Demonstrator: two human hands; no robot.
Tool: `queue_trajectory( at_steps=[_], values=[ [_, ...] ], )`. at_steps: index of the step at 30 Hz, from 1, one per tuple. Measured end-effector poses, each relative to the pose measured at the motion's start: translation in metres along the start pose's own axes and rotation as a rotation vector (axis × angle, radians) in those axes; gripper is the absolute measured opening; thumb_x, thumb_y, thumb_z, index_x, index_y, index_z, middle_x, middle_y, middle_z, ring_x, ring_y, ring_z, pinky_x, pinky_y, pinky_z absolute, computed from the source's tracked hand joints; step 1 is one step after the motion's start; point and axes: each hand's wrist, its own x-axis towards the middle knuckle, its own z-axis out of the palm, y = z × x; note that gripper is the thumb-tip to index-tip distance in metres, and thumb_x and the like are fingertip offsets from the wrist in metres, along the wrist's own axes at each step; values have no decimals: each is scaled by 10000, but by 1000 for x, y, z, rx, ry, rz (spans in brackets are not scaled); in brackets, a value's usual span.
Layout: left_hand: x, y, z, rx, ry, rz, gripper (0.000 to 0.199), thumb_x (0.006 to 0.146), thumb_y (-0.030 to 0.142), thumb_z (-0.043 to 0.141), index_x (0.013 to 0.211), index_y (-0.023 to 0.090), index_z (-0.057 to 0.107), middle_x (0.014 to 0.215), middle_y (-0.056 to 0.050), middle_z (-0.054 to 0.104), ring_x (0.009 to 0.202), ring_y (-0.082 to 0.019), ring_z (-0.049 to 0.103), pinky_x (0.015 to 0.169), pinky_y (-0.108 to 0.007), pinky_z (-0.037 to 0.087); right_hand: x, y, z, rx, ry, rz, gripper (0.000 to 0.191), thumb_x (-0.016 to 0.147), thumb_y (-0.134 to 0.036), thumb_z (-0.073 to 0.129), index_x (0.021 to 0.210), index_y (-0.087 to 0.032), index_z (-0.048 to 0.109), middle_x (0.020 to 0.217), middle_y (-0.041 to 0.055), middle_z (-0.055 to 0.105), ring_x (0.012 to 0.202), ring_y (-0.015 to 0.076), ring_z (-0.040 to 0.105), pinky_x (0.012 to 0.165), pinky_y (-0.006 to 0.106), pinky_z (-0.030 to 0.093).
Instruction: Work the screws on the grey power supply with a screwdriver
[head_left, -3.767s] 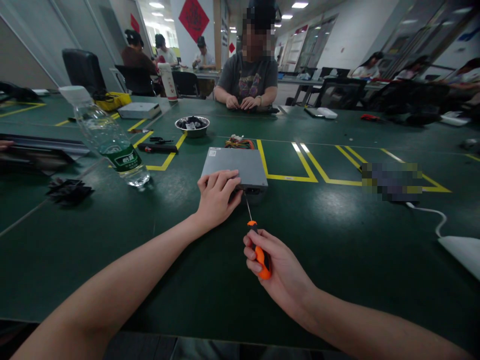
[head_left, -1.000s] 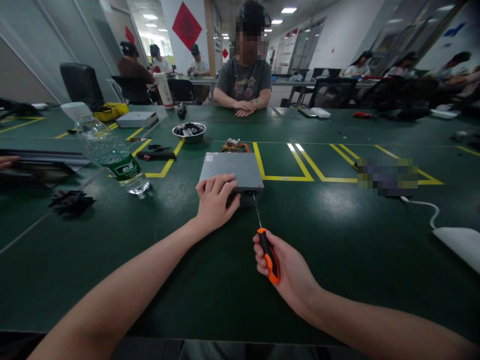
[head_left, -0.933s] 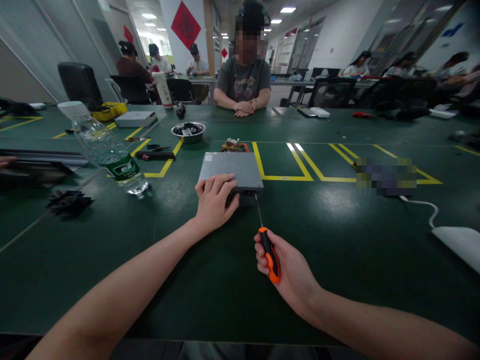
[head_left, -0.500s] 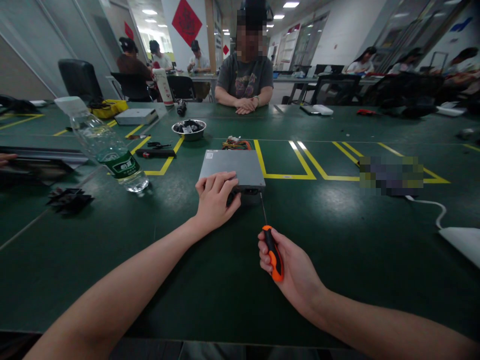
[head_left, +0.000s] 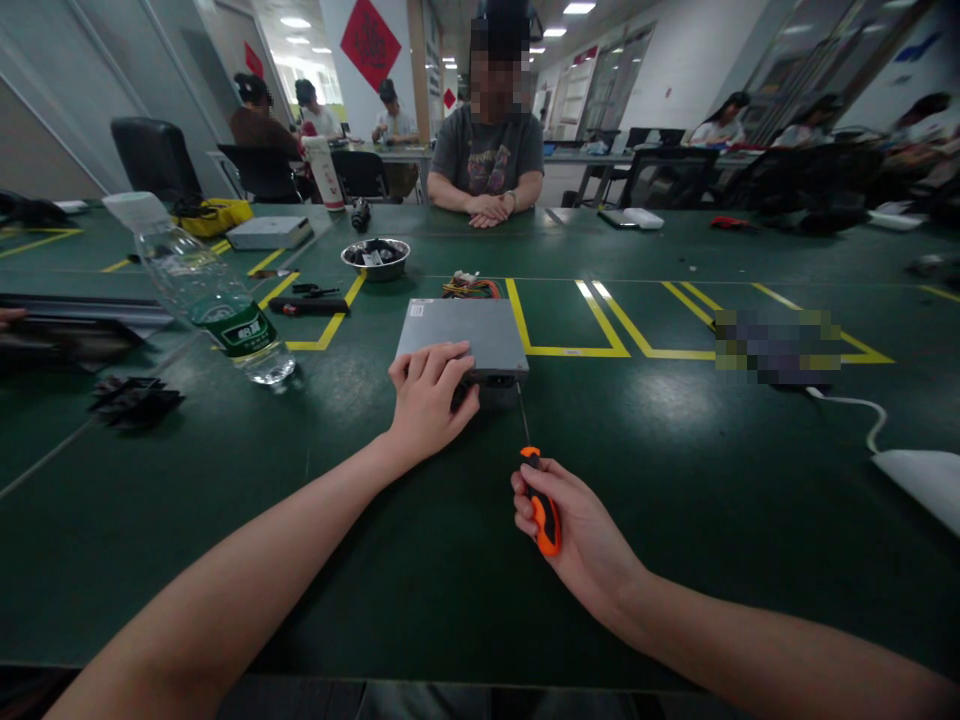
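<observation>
A grey metal box (head_left: 469,332), with a white label and a socket on its near side, lies flat on the green table (head_left: 420,600). Coloured wires (head_left: 471,287) show behind it. My left hand (head_left: 431,400) grips the box's near left edge, fingers on top and thumb at the near side. In my right hand (head_left: 562,510) is an orange and black screwdriver (head_left: 545,515), fingers wrapped round the handle. Its thin shaft points away from me, and the tip is at the box's near right corner; whether it touches a screw is too small to tell.
A water bottle (head_left: 232,320) and a black finned part (head_left: 135,400) stand left. Beyond are a metal bowl (head_left: 376,260) of small parts and a black tool (head_left: 309,305). A blurred device (head_left: 780,345) with a white cable lies right. A person (head_left: 487,160) sits opposite.
My right thumb and fingers have shifted a little on the screwdriver handle, which looks slightly turned. My left hand and the box hold their places; the whole view has moved slightly.
</observation>
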Motion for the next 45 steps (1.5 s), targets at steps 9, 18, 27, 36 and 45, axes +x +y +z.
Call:
queue_trajectory(
  at_steps=[9, 18, 27, 36, 45],
  values=[
    [0, 1, -1, -19, -13, -7, 231, 790, 249, 531, 1018, 255, 499, 1185, -30, 566, 1083, -238, 475, 881, -436, 253, -4, -2, 1, 44, -29, 57, 191, 769, -340, 590, 818, -156, 613, 674, 1, 525, 541, 69, 443, 465, 175, 352],
    [0, 1, 0, -5, -6, -7, 220, 794, 253, 524, 1012, 256, 499, 1179, -28, 570, 1079, -235, 479, 884, -436, 250, -9, -6, 4, 7, -25, -6, 118, 701, -198, 663, 720, -162, 552, 700, -14, 507, 525, 44, 410, 377, 137, 244],
    [1, 2, 0, 9, -3, 3, 223, 793, 251, 529, 1013, 255, 491, 1175, -31, 574, 1075, -235, 483, 877, -433, 254, -13, -15, 8, 42, 4, 126, 215, 833, -311, 500, 847, -137, 627, 687, 17, 511, 530, 68, 440, 429, 171, 347],
    [0, 0, 1, -16, -14, -7, 246, 785, 246, 537, 1028, 258, 495, 1188, -37, 565, 1094, -243, 473, 888, -439, 246, -12, -14, 5, -1, 18, 7, 104, 702, -202, 662, 696, -152, 570, 704, 0, 510, 518, 47, 404, 388, 144, 290],
    [1, 0, -1, -7, -12, -3, 229, 794, 253, 527, 1021, 253, 494, 1185, -34, 567, 1091, -235, 479, 877, -434, 252, -11, -14, 7, 71, 33, 119, 182, 830, -290, 512, 868, -150, 621, 678, 13, 507, 506, 57, 414, 381, 143, 303]
  ],
)
